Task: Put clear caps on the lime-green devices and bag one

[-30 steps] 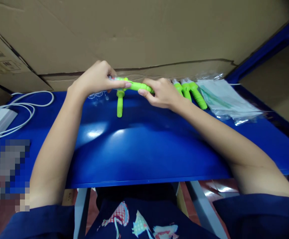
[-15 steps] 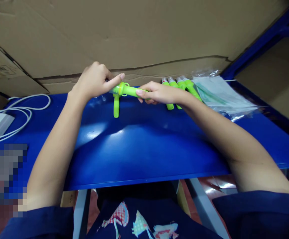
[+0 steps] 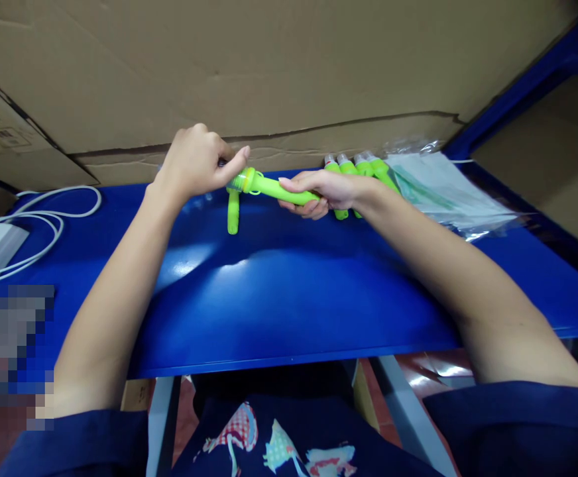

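I am holding the green tube [image 3: 270, 187] over the blue table [image 3: 289, 298], left hand [image 3: 197, 162] and right hand [image 3: 326, 191] each grasping one end, uneven twisting risking a slip onto the nearby green piece [image 3: 232, 215].

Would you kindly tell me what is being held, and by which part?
A lime-green clear-ended stick: the right hand grips its green handle; the left hand holds its clear end, mostly hidden.
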`<state>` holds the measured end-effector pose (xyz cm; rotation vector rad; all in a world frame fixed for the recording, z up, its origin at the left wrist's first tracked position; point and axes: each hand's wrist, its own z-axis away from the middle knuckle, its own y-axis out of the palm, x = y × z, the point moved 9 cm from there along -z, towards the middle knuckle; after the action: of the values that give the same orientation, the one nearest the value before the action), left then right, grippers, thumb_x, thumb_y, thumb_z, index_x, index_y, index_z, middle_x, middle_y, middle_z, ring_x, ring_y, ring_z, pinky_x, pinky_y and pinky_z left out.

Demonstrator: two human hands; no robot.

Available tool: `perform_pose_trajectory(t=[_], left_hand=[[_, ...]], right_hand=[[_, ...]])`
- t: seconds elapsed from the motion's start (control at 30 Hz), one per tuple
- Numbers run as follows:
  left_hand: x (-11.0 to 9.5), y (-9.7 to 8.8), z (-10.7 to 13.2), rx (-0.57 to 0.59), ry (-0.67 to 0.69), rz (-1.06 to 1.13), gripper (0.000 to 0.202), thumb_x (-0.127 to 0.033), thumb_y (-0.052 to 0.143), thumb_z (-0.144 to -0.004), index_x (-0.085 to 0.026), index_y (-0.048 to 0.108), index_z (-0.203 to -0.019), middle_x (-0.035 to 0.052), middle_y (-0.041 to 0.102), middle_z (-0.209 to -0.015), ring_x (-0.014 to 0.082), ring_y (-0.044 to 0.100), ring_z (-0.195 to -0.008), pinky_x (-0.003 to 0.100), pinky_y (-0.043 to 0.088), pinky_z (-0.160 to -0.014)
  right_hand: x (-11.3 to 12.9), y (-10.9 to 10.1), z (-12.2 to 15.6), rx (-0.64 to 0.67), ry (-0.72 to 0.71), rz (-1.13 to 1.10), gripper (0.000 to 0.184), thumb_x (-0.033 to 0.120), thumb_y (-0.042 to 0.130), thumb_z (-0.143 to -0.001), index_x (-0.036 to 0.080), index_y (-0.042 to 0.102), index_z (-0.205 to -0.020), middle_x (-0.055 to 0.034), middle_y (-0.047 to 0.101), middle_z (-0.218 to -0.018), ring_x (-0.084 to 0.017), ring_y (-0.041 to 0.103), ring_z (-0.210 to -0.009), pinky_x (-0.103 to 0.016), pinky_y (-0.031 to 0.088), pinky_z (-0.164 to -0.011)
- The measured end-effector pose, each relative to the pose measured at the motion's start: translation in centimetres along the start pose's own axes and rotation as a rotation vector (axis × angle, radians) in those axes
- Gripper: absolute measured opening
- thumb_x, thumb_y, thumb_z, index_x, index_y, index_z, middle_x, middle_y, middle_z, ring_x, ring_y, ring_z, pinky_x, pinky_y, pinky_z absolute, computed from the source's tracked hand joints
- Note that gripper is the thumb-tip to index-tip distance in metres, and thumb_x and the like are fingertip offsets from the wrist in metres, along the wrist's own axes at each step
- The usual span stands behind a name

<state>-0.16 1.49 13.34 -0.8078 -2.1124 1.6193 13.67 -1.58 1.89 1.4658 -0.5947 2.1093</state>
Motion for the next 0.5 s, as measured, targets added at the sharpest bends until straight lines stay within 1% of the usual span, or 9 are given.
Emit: perform_pose_trajectory(t=[0.17,0.3,0.4,0.5], left_hand=[[0.6,0.0,0.0,0.019,-0.03,-0.011,0.061,-0.059,0.035,-0.093,-0.018,0.08,-0.087,0.0143,0.071,-0.072,0.0326,0.065,-0.087,0.041,0.033,-0.076],[0.8,0.2,-0.1,0.046,-0.044,-0.035,0.059,-0.059,0.037,-0.092,-0.019,0.08,-0.089,0.0137,0.07,-0.072,0.0335,0.065,-0.089,0.04,0.033,-0.076],[0.4,0.3,-0.1,0.078,-0.018,-0.07,0.065,-0.062,0.033,-0.094,-0.018,0.08,-0.092,0.0144,0.071,-0.073,0.0328,0.064,-0.086,0.041,0.033,-0.074],[0.1,0.6,0.0,0.116,0.01,-0.082,0.069,-0.063,0.03,-0.095,-0.016,0.081,-0.092,0.0155,0.072,-0.075,0.0302,0.063,-0.079,0.04,0.031,-0.071]], right_hand=[[0.1,0.2,-0.7,-0.041,-0.063,0.019,0.053,0.068,0.047,-0.101,0.018,0.05,-0.084,0.0088,0.034,-0.052,-0.005,0.02,-0.035,-0.019,0.017,-0.032],[0.0,0.3,-1.1,-0.088,-0.091,0.051,0.053,0.066,0.048,-0.102,0.016,0.053,-0.084,0.0081,0.035,-0.053,-0.005,0.021,-0.04,-0.018,0.014,-0.035],[0.0,0.0,-1.3,-0.166,-0.079,0.081,0.053,0.066,0.05,-0.101,0.016,0.055,-0.082,0.0075,0.036,-0.053,-0.005,0.023,-0.041,-0.018,0.014,-0.037],[0.0,0.2,-1.2,-0.248,-0.032,0.122,0.055,0.067,0.053,-0.1,0.016,0.056,-0.077,0.0057,0.038,-0.054,-0.004,0.027,-0.042,-0.018,0.017,-0.04]])
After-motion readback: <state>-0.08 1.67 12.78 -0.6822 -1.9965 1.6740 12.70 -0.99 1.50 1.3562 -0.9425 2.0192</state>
